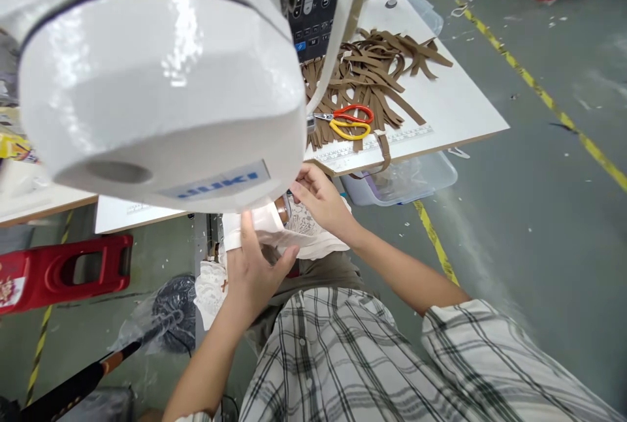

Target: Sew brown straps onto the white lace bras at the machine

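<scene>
White fabric with lace [316, 236] lies bunched below the front of a large white sewing machine head [161, 95]. My left hand [252, 272] rests on the fabric's left part, its thumb spread from the fingers and the fingertips over the cloth. At the fabric's upper right, my right hand [321, 203] has its fingers curled with thumb and forefinger close together; what they hold, if anything, is too small to make out. Between the hands shows a small brown and metal machine part [283, 209]. The needle area is hidden under the machine head.
Scissors with red and yellow handles [351, 123] lie beside many brown strips [382, 76] on the white table [470, 108]. A clear plastic bin [416, 180] sits below the table edge. At the left are a red stool [63, 272] and a black pole [73, 389].
</scene>
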Motion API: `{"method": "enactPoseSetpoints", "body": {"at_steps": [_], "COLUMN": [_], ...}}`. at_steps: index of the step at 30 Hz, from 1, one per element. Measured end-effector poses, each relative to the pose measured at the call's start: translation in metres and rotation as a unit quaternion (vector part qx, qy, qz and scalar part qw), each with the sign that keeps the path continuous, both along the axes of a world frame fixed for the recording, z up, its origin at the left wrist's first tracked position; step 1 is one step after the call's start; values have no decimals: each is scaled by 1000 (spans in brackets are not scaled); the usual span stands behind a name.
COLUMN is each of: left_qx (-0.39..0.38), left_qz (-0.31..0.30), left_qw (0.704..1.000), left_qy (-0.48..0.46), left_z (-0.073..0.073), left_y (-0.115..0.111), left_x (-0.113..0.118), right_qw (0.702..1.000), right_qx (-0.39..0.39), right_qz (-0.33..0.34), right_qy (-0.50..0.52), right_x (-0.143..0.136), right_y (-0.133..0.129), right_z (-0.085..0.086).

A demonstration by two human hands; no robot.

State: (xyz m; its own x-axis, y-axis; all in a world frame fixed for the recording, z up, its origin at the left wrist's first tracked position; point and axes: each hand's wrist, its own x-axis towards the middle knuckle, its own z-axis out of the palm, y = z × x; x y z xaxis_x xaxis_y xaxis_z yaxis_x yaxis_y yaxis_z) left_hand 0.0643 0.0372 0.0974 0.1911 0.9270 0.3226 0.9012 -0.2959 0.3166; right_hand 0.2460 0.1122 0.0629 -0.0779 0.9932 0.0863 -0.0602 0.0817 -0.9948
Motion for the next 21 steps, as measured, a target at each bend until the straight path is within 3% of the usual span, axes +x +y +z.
{"method": "enactPoseSetpoints", "body": {"at_steps": [3,6,9,11,14,16,18,21], "left_qx": [4,5,2,-76,-185,-138,-62,-75], "left_qz": [-11,-22,-99,-141,-150,-152,-196,-282], "left_qw": [1000,1000,995,986,963,967,969,956], "left_qy": [-4,11,11,-37,-126,-153,-139,-41], "left_z": [-10,-20,-24,-17,5,23,37,39], "left_y": [-8,-31,-60,-71,-68,-57,-44,-28], "left_x": [7,25,39,39,25,16,13,16], "right_qw": [1000,997,990,992,983,971,960,938], "right_qx": [-11,-2,-36,-83,-158,-187,-184,-95], "right_qz": [9,32,73,78,92,139,208,326], "right_qy": [-2,-74,-113,-62,22,48,45,-63], "right_x": [6,11,15,20,30,35,37,35], "right_y": [-18,-42,-66,-78,-86,-87,-87,-85], "right_z": [5,11,16,18,19,20,22,26]}}
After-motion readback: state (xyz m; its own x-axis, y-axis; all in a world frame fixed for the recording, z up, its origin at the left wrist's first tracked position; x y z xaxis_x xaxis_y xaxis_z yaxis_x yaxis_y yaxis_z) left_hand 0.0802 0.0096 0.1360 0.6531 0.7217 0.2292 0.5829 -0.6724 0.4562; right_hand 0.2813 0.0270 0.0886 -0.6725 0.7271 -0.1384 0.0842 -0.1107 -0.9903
